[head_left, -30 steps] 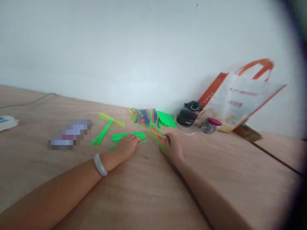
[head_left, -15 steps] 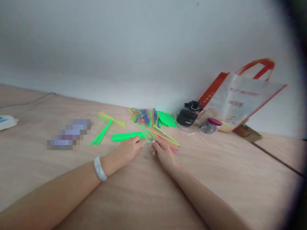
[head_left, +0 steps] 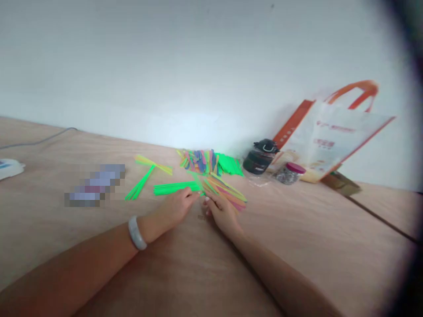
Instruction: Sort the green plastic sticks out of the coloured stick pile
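Note:
My left hand [head_left: 178, 206] is closed in a pinch, its fingertips at a small green strip [head_left: 202, 193] that shows between my two hands. My right hand [head_left: 224, 214] pinches at the same small green piece from the other side; much of it is hidden by the fingers. Just beyond the left fingers lies a bundle of bright green strips [head_left: 172, 188]. Fanned out behind my right hand are yellow, orange and pink strips [head_left: 231, 189]. Farther left, green strips [head_left: 140, 182] and a twisted yellow bunch [head_left: 153, 165] rest on the table.
A pile of mixed coloured strips [head_left: 200, 161] and green strips [head_left: 230, 164] lies near the wall. To the right stand a black bottle [head_left: 259, 159], a red-lidded jar [head_left: 287, 174] and a white-orange bag [head_left: 333, 141]. A blurred-out object [head_left: 95, 185] and a cable [head_left: 42, 141] are at left.
My right hand has shifted slightly left, closer to the left fingertips. Less of the green piece shows between them. My left hand is nearly still.

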Demonstrator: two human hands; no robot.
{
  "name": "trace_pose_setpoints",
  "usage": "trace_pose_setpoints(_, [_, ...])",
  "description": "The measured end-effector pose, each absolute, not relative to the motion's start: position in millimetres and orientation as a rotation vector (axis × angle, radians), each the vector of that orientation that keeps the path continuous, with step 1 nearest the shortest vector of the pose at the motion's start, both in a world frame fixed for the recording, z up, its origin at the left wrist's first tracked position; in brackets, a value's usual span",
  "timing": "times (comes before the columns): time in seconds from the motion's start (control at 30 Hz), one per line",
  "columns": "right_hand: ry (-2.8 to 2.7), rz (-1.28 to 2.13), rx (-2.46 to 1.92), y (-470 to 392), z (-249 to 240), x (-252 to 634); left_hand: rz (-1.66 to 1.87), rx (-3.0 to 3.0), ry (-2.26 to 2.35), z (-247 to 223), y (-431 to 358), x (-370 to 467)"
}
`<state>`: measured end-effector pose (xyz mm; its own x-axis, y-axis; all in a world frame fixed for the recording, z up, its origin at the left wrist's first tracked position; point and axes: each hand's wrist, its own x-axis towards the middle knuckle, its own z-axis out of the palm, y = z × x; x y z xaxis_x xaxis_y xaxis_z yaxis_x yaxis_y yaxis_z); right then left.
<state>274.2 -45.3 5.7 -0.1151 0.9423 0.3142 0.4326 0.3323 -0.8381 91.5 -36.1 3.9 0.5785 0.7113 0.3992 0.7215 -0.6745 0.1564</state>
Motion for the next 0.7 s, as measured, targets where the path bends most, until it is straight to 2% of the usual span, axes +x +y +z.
trace_pose_setpoints(0.4, [-1.824, 0.597, -1.255, -48.6, 4.6, 274.9, -0.755, -2.761, -1.247, 0.8, -37.2, 90.7])
trace_pose_setpoints(0.7, [-1.743, 0.838, -1.203, -53.6, 9.4, 271.7, -0.808, -2.764, -1.229, -0.4, -39.4, 90.1])
